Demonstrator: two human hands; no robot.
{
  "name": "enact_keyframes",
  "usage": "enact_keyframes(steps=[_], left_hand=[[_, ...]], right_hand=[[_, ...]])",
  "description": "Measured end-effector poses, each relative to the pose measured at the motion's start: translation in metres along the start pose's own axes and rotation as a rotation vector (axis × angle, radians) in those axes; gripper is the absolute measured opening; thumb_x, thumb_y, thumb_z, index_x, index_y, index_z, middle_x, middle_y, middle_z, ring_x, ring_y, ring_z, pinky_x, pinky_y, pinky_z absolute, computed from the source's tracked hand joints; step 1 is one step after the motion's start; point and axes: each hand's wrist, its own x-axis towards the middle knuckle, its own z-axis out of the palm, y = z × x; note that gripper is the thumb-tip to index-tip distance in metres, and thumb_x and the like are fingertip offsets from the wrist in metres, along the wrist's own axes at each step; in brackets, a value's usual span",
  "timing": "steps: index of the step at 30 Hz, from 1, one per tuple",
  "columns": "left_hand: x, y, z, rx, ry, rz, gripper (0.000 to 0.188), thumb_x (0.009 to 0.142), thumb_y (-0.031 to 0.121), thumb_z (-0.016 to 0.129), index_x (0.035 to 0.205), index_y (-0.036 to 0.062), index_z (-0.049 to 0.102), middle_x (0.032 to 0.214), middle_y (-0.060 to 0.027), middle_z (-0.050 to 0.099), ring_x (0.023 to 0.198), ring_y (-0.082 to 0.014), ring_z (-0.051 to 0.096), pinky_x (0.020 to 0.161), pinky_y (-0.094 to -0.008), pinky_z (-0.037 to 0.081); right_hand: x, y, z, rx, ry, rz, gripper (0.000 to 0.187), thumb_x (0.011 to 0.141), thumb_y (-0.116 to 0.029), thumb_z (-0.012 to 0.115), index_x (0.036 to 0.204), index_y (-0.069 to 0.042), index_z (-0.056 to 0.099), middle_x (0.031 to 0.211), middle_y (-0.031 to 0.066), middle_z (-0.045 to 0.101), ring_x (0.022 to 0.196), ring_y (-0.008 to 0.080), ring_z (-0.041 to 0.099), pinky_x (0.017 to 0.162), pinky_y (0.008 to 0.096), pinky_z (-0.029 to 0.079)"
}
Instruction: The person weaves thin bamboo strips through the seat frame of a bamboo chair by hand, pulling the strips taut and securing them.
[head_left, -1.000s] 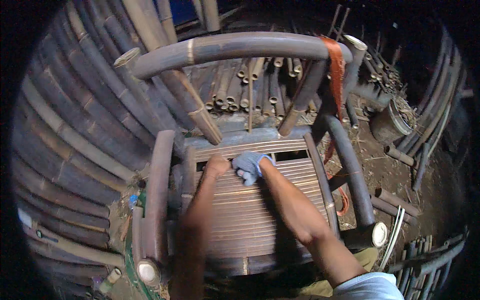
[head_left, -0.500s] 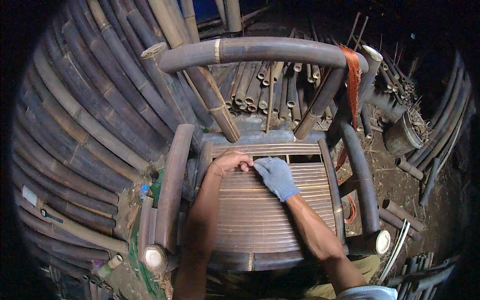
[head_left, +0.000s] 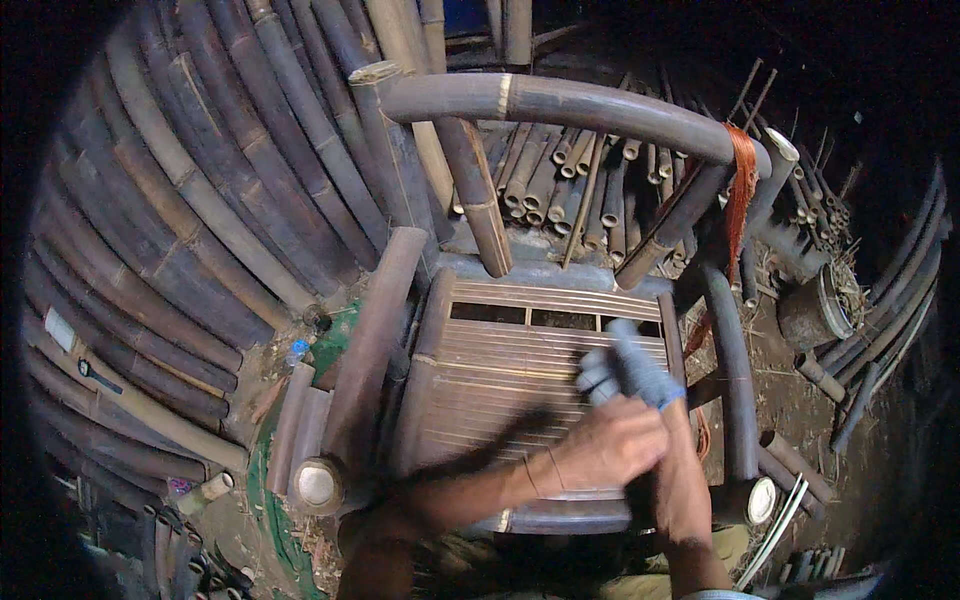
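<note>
Left hand (head_left: 625, 440): bare, fingers curled, at the right wrist just below the blue cuff of the knit glove (head_left: 645, 365). Cannot tell whether the fingers pinch the cuff or only rest by it. Right hand (head_left: 628, 370): inside the glove, above the right part of the slatted seat (head_left: 480, 360); blurred, so cannot tell whether its fingers are spread or curled. Nothing is seen held in it.

The bamboo chair (head_left: 590, 100) stands directly before the person, seat below both hands. Dark openings lie in a row near the seat's back edge.

Judgement on technique: the cuff is best handled by its rim, pulled evenly around the wrist, with the gloved fingers straight so that the knit lies smooth. Loose fabric at the fingertips could snag on slat edges.

Containers: bucket (head_left: 815, 312), right of chair, tilted, with dry pale scraps at its mouth; depth of fill not visible. Stacked bamboo tubes (head_left: 545, 190) behind the chair show hollow ends; interiors too dark to read.
</note>
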Motion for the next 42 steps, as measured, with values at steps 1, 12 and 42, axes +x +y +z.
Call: enact_keyframes(steps=[1,12,42], left_hand=[[-0.002,0.012,0.005,-0.033,0.007,0.038,0.011,0.081,0.015,0.066,0.081,0.0074,0.058,0.081,-0.0072,0.052,0.079,-0.0259,0.055,0.07,-0.041,0.044],[-0.083,-0.194,-0.072,0.38,0.141,-0.831,0.033,0.095,0.031,0.049,0.101,0.006,0.069,0.104,-0.0173,0.067,0.101,-0.0358,0.062,0.089,-0.0452,0.046],[-0.111,-0.203,-0.054,0.497,0.002,-0.924,0.038,0.093,0.042,0.052,0.113,0.0133,0.066,0.124,-0.0092,0.06,0.118,-0.0275,0.051,0.1,-0.0494,0.033]], right_hand=[[0.004,0.009,0.027,-0.207,-0.067,-0.123,0.061,0.091,-0.063,0.052,0.092,-0.004,0.067,0.075,0.0092,0.069,0.057,0.0177,0.058,0.055,0.0293,0.049],[0.006,-0.082,0.034,0.415,-0.288,-0.769,0.03,0.096,-0.026,0.051,0.096,0.0,0.068,0.102,0.0135,0.069,0.091,0.0253,0.064,0.093,0.0401,0.049],[0.035,0.002,-0.006,-1.739,0.013,-0.534,0.033,0.089,-0.028,0.051,0.08,-0.001,0.066,0.078,0.0259,0.064,0.079,0.0422,0.065,0.074,0.0484,0.051]])
